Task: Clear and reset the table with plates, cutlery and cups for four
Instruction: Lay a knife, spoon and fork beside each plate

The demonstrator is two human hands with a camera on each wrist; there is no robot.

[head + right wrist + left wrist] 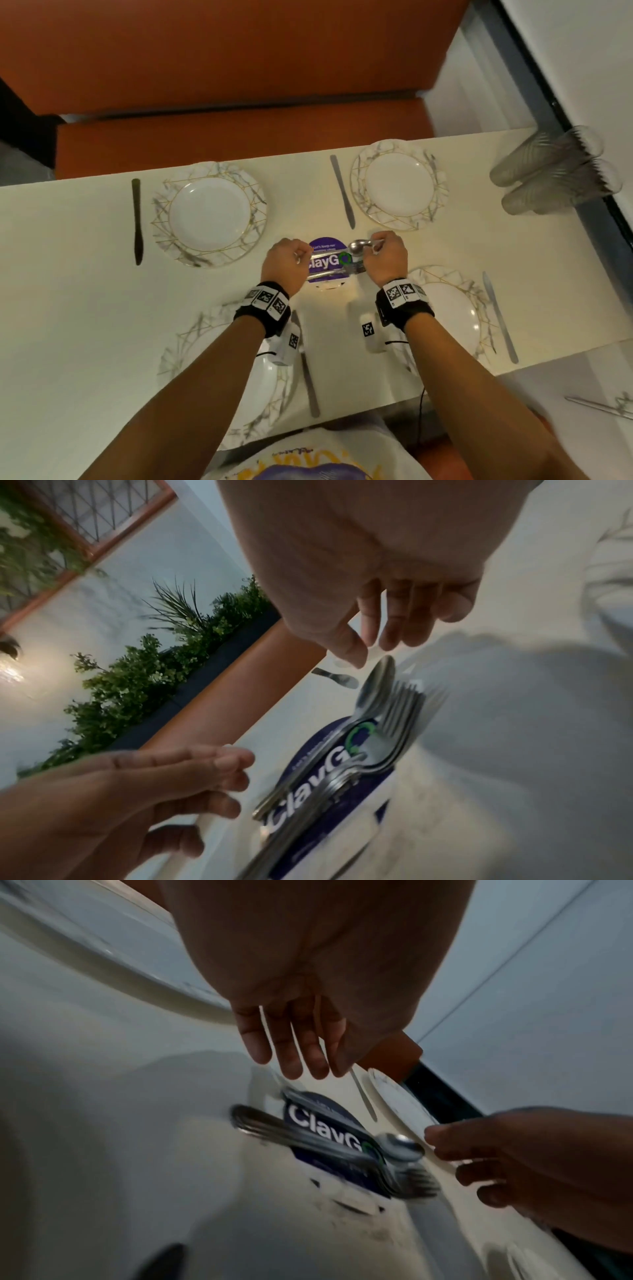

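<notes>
A bundle of forks and spoons (329, 274) lies across a round purple sticker (325, 247) in the middle of the cream table (68, 291). One spoon bowl (358, 247) points right. My left hand (294, 255) hovers over the handle ends, and in the left wrist view its fingers (291, 1053) hang loose above the cutlery (308, 1139), holding nothing. My right hand (376, 248) is at the fork-tine end. In the right wrist view its thumb and fingers (394, 626) point down beside the spoon bowl (377, 683) without gripping it. The forks (400, 715) are blurred.
Marbled gold-lined plates sit at far left (260, 212), far right (359, 185), near left (191, 335) and near right (479, 308), each with a knife beside it; the far-left knife (137, 219) is black. Stacked clear cups (555, 168) lie at the table's right end. An orange bench (239, 137) runs behind.
</notes>
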